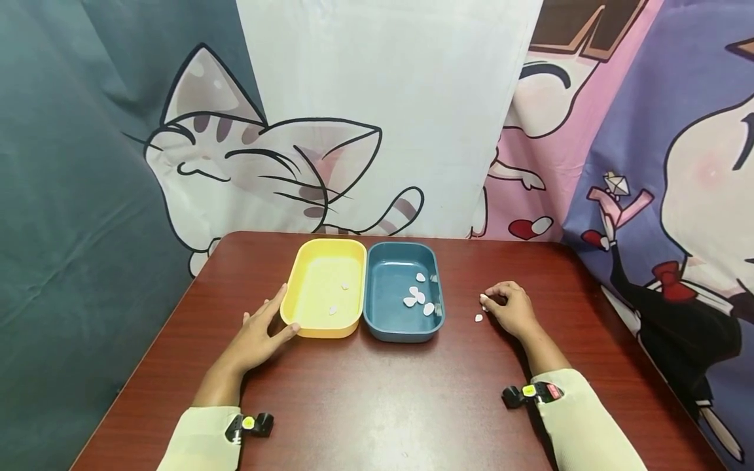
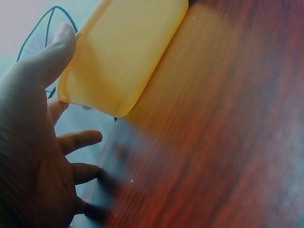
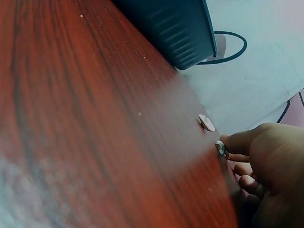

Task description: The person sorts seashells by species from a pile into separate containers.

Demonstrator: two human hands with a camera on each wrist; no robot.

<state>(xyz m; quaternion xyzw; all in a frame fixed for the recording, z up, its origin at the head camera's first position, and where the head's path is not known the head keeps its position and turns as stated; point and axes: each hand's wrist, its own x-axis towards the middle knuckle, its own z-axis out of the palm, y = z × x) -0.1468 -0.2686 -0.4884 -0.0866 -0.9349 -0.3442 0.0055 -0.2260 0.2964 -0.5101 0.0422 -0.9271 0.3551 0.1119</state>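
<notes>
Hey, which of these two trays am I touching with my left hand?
The yellow tray. Your left hand's thumb touches its near left corner, whereas neither hand touches the blue tray beside it.

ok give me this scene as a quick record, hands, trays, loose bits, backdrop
left hand: thumb and a finger against the yellow tray, fingers spread
right hand: seems to pinch a small shell-like piece
yellow tray contents: two small pale pieces
blue tray: right of the yellow one, several white pieces inside
loose on table: at least one white bit near the right hand
backdrop: cartoon prints, including a cat
</notes>
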